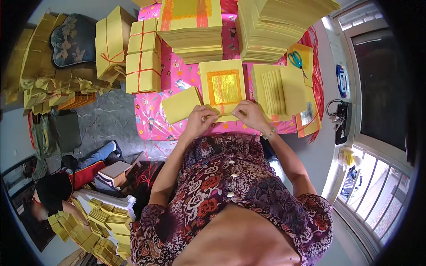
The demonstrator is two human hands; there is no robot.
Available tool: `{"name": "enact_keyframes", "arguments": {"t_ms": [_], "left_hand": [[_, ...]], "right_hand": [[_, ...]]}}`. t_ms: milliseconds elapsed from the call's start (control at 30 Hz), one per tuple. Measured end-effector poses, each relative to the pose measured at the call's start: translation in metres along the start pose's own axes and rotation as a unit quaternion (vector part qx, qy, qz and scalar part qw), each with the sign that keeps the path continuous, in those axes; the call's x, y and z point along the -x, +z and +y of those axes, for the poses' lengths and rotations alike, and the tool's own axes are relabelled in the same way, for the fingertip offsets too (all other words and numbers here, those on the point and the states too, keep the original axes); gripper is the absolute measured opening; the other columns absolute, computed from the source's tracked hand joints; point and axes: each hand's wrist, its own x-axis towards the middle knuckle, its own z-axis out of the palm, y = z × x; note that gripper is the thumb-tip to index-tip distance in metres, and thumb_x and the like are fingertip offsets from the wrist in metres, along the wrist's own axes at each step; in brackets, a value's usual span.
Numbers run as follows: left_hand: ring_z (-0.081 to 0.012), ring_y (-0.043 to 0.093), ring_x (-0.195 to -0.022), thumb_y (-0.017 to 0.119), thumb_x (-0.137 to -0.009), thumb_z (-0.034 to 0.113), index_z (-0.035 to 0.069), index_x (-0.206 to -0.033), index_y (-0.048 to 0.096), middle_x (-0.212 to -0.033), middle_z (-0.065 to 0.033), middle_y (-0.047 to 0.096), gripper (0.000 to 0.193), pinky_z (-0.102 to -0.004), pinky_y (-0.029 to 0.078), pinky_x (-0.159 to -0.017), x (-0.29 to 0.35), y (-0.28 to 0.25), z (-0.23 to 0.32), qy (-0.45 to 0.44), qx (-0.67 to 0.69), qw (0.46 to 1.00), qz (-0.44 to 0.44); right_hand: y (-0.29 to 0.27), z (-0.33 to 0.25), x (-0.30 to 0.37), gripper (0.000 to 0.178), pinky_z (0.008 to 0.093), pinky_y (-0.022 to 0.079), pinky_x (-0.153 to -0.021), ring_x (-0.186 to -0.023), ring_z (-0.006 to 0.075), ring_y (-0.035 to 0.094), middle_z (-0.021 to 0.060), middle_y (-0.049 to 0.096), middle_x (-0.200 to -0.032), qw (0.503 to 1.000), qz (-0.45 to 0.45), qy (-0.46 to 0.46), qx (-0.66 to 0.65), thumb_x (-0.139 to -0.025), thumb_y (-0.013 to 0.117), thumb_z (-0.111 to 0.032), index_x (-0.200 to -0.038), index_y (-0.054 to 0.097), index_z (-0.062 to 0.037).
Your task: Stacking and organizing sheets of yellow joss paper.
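Thumb and fingertips of your left hand (pixel 202 119) pinch the near edge of a gold-foil joss paper sheet (pixel 224 88) at its 7 o'clock, while your right hand (pixel 251 115) clamps the same edge between 4 and 5 o'clock. A short run of edge, apparently folded or rolled, shows between your two grips, which sit near each other but apart. The sheet lies directly before you on the pink patterned tablecloth (pixel 173 76); whether it is one layer or several, you cannot tell from here.

Folded yellow paper (pixel 181 105) rests at its 8 o'clock, a fanned yellow paper stack (pixel 277 91) at 3, and teal-handled scissors (pixel 295 59) at 2.

Expect the paper to feel light and dry, limp across its width yet firmer along a crease, and easy to tear or dent if you pull your hands apart hard. The gold foil looks smooth and likely slick, prone to scuffing, so your best hold is on the plain yellow margins: a light pinch at both near corners, thumbs on top, with even pressure toward 6 o'clock.
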Motion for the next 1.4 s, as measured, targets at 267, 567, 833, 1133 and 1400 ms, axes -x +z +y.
{"name": "enact_keyframes", "arguments": {"t_ms": [267, 567, 833, 1133, 1400], "left_hand": [[-0.0243, 0.063, -0.085, 0.075, -0.083, 0.017, 0.008, -0.089, 0.078, -0.084, -0.0076, 0.07, 0.012, -0.0359, 0.049, -0.081, -0.005, 0.007, -0.007, -0.042, 0.074, 0.996, 0.017], [-0.0232, 0.064, -0.079, 0.075, -0.083, 0.02, 0.007, -0.089, 0.078, -0.082, -0.0072, 0.071, 0.014, -0.0341, 0.051, -0.072, -0.005, 0.009, -0.011, -0.034, 0.056, 0.998, 0.024], [-0.0273, 0.063, -0.085, 0.074, -0.084, 0.019, 0.004, -0.11, 0.069, -0.094, -0.0129, 0.065, 0.03, -0.0353, 0.051, -0.074, -0.007, 0.007, 0.017, -0.053, 0.073, 0.983, 0.161], [-0.0429, 0.034, -0.138, 0.066, -0.089, 0.023, 0.006, -0.142, 0.047, -0.148, -0.0229, 0.038, 0.059, -0.0525, 0.029, -0.114, -0.027, 0.019, 0.037, 0.146, -0.138, 0.974, 0.103], [-0.043, 0.023, -0.146, 0.058, -0.093, 0.044, 0.009, -0.152, 0.034, -0.157, -0.0245, 0.027, 0.073, -0.0541, 0.021, -0.118, -0.069, 0.027, 0.021, 0.11, -0.254, 0.96, 0.032]], "right_hand": [[0.0, 0.004, -0.002, 0.014, 0.0365, 0.05, -0.073, -0.08, 0.0238, 0.064, 0.0069, 0.067, -0.081, 1.0, -0.001, 0.005, 0.011, -0.086, 0.072, -0.019, -0.082, 0.072, -0.0056], [-0.003, -0.005, -0.001, 0.015, 0.0385, 0.05, -0.071, -0.081, 0.0262, 0.063, 0.0081, 0.064, -0.081, 1.0, -0.001, 0.0, 0.008, -0.086, 0.071, -0.02, -0.083, 0.07, -0.0055], [-0.007, -0.02, -0.013, 0.015, 0.0407, 0.05, -0.068, -0.078, 0.0304, 0.062, 0.0091, 0.06, -0.082, 0.986, 0.101, -0.096, 0.092, -0.09, 0.067, -0.021, -0.09, 0.063, -0.0064], [-0.033, -0.013, -0.107, 0.017, 0.043, 0.05, -0.072, -0.083, 0.0321, 0.062, 0.0109, 0.062, -0.083, 0.977, 0.174, -0.047, 0.115, -0.089, 0.068, -0.021, -0.088, 0.062, -0.0056], [-0.023, 0.022, -0.155, 0.014, 0.043, 0.047, -0.077, -0.089, 0.0302, 0.06, 0.0083, 0.062, -0.089, 0.954, 0.215, -0.069, 0.199, -0.088, 0.068, -0.021, -0.091, 0.068, -0.0081]]}}
